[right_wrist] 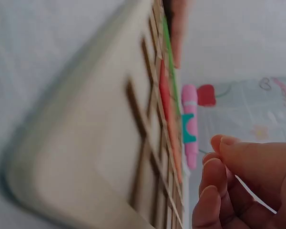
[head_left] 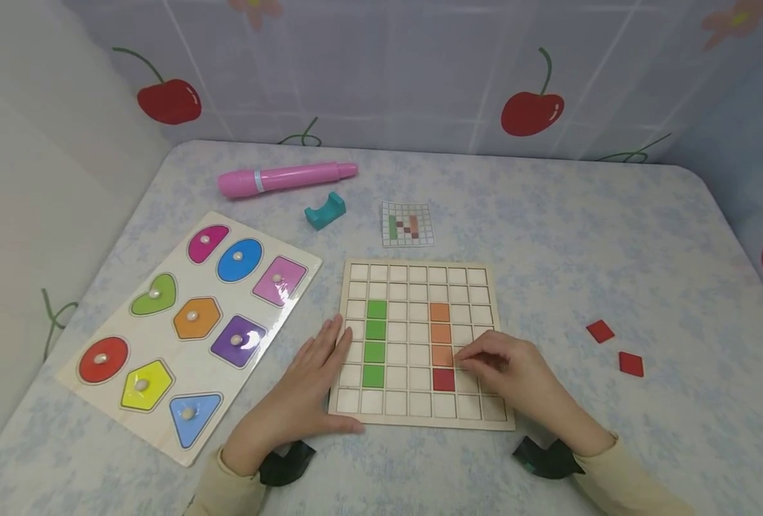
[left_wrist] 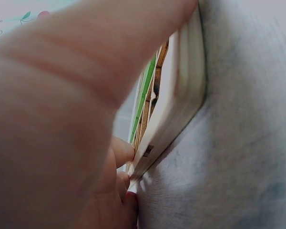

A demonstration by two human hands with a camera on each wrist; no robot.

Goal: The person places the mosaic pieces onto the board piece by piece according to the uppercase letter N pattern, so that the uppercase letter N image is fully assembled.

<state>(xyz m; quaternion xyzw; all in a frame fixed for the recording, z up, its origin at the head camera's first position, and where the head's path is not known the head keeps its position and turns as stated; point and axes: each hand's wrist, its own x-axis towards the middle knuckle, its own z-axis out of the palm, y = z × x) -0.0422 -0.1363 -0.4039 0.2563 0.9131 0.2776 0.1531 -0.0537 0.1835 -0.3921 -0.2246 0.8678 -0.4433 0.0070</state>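
Observation:
A square wooden grid board (head_left: 420,416) lies flat before me. Its second column from the left holds several green tiles (head_left: 375,352). Further right, three orange tiles (head_left: 441,333) run down one column, with a red tile (head_left: 443,380) directly below them. My left hand (head_left: 306,380) rests at the board's left edge, fingers extended, thumb along the front edge. Over the board's right part, my right hand (head_left: 510,365) has its fingers curled, thumb and index tips together beside the lowest orange tile. No tile shows between those fingertips in the right wrist view.
Two loose red tiles (head_left: 630,364) lie to the right. Behind the board is a small pattern card (head_left: 408,224), with a teal cradle-shaped block (head_left: 326,211) and a pink pen-like stick (head_left: 287,178) further left. A knobbed shape puzzle (head_left: 155,344) covers the table's left side.

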